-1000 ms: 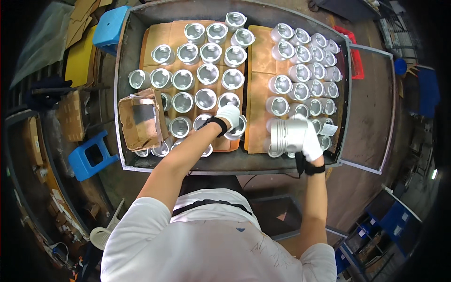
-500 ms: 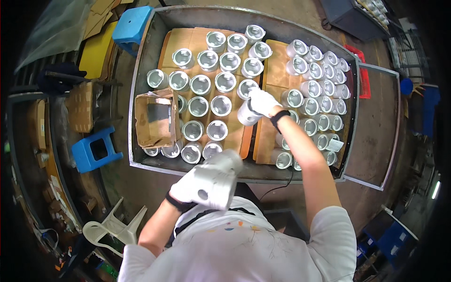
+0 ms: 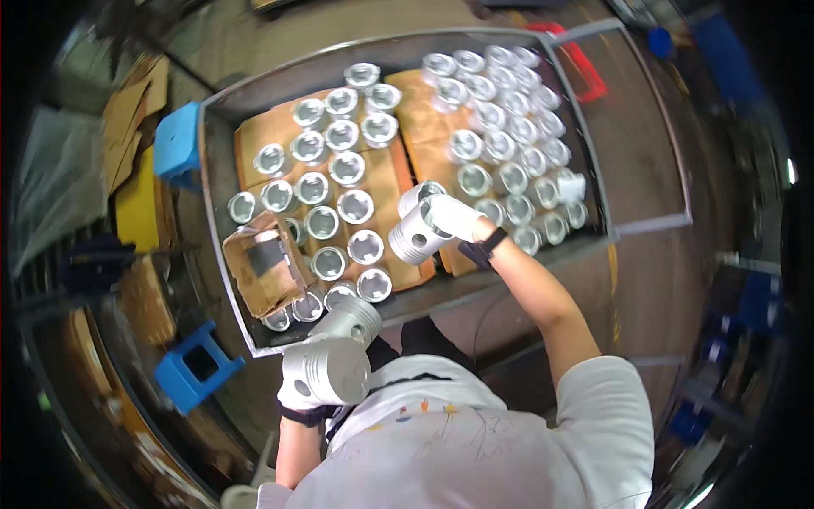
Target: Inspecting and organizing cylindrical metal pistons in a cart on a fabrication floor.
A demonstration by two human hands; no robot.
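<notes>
My left hand [image 3: 293,392], in a white glove, is close to my body by the crate's near edge. It grips two silver metal pistons; one piston [image 3: 331,371] hides most of the fingers, and the other piston [image 3: 349,322] tilts beyond it. My right hand [image 3: 455,218], gloved too, is over the gap between two cardboard sheets. Its fingers hold the open end of a tilted piston [image 3: 417,239], ring grooves toward the lower left. Directly behind that is another piston [image 3: 419,197]; whether the right hand holds it too, I cannot tell.
Rows of upright pistons stand on cardboard [image 3: 254,153] in a metal-rimmed crate [image 3: 222,254]. An open cardboard box [image 3: 246,284] sits at its near left. Blue stools [image 3: 176,140] stand to the left, a red basket [image 3: 585,72] beyond the right side. A metal frame [image 3: 678,170] juts out right.
The whole view has turned and shifted. My left hand has moved left with its pistons, and a second one now shows clearly. The right hand's piston has come nearer and tilted.
</notes>
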